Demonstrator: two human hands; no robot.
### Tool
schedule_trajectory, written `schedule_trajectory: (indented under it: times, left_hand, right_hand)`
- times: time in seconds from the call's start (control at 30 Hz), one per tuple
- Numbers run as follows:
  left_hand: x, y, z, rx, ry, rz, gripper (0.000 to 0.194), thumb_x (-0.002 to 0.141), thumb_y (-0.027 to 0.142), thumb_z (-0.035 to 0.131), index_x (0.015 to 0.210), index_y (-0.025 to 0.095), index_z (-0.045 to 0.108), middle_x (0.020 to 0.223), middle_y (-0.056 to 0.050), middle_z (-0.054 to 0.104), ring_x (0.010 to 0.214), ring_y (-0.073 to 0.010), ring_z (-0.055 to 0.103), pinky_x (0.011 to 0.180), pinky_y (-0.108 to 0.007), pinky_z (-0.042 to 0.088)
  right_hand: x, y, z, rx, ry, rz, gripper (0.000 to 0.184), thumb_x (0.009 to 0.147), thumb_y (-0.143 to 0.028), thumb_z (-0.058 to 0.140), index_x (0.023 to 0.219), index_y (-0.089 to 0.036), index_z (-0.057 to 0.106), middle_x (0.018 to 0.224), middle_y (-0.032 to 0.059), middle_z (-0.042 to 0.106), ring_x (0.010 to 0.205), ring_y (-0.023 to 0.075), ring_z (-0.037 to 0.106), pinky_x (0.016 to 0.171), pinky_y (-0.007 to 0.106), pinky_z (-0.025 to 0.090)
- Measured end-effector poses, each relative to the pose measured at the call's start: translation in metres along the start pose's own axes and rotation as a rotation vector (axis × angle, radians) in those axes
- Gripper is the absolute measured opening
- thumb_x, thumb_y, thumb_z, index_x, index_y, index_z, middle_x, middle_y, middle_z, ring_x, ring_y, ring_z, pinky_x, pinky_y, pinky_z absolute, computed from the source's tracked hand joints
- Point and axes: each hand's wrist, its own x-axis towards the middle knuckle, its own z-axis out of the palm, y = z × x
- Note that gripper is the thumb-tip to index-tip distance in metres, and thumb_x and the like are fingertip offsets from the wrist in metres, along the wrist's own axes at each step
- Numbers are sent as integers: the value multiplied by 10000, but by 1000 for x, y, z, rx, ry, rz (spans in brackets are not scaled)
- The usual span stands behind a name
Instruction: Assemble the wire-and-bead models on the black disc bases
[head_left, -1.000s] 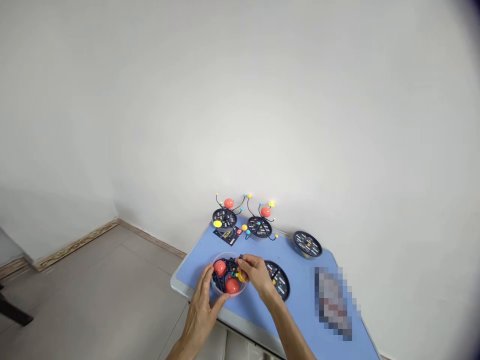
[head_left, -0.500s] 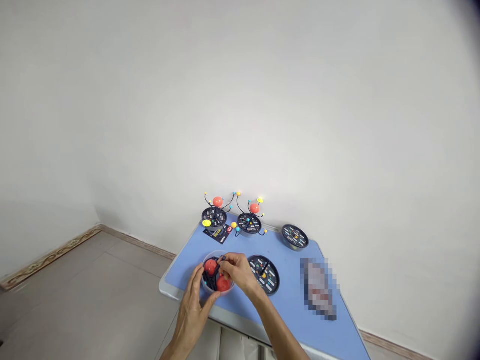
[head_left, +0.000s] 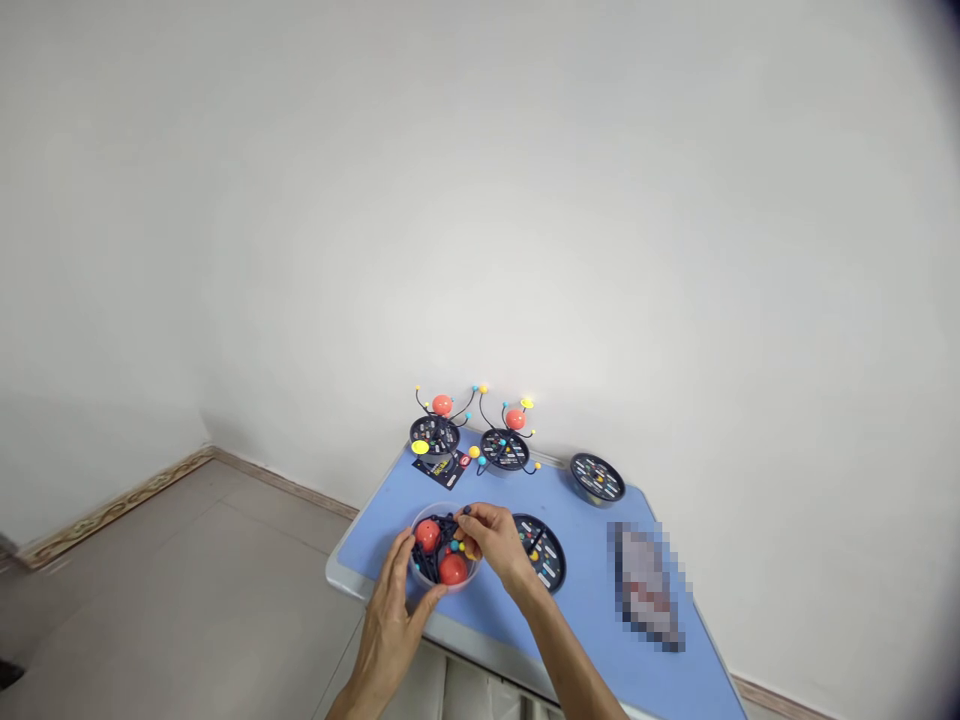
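Note:
My left hand [head_left: 392, 600] curves round the near left side of a clear plastic bowl [head_left: 469, 578], thumb and fingers on its wall. Inside lie two red balls [head_left: 427, 536], black curved rods [head_left: 427, 565] and small coloured balls [head_left: 454, 547]. Over the bowl's right rim, my right hand [head_left: 491, 540] is closed in a pinch on a small dark piece [head_left: 466, 510], mostly covered by the fingers. Just right of that hand, a black printed disc [head_left: 553, 565] lies on the table with a black post standing at its middle; my wrist hides part of it.
Two assembled solar system models [head_left: 435, 436] [head_left: 505, 450] stand at the table's back, with a black printed card [head_left: 442, 472] by the left one. A bowl with a black printed lid [head_left: 598, 477] is at back right. A pixelated item [head_left: 646, 588] lies on the blue table [head_left: 585, 620].
My right hand has lifted slightly out of the bowl toward its right rim, with a small dark piece in the fingers. The small coloured balls show more now. The view has shifted a little.

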Motion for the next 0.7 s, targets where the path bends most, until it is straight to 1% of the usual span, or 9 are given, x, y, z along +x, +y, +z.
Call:
schedule_trajectory:
  times: [0.1,0.17,0.3,0.5,0.7]
  left_hand:
    - [-2,-1,0,0,-4,-5,645,923,459,559,1480,266,298,1471,-163,461,1331,-333,479,1009,-536,493]
    - [-3,-2,0,3,-15,-10,635,929,433,555,1483,268,291,1477,-161,457,1339,-326,473,1018,-533,486]
    - [-4,-1,-1,4,-27,-25,617,934,397,551,1479,271,291,1485,-158,449,1344,-322,468,1030,-540,475]
    - [-4,1,-3,-22,-36,-23,632,927,379,569,1482,284,282,1490,-146,449,1354,-309,459,1025,-509,494]
    - [-4,0,0,-8,-25,-47,624,923,412,568,1472,269,309,1488,-157,449,1346,-319,468,1023,-525,490]
  right_hand:
    - [-1,-1,-2,70,-4,13,250,624,-412,735,663,-170,685,539,-16,628,416,90,438,430,232,273]
    - [-2,-2,-4,109,-13,21,248,623,-399,740,693,-164,700,560,-7,637,434,93,455,441,231,279]
    - [-4,-3,-8,158,-28,35,251,612,-387,757,704,-158,716,578,4,640,449,95,460,450,231,279]
    - [-5,-4,-12,170,-2,25,246,602,-377,780,714,-165,726,571,-3,633,458,98,460,454,232,279]
    - [-5,1,-4,127,20,20,296,598,-435,797,688,-163,720,552,3,639,438,101,471,444,234,289]
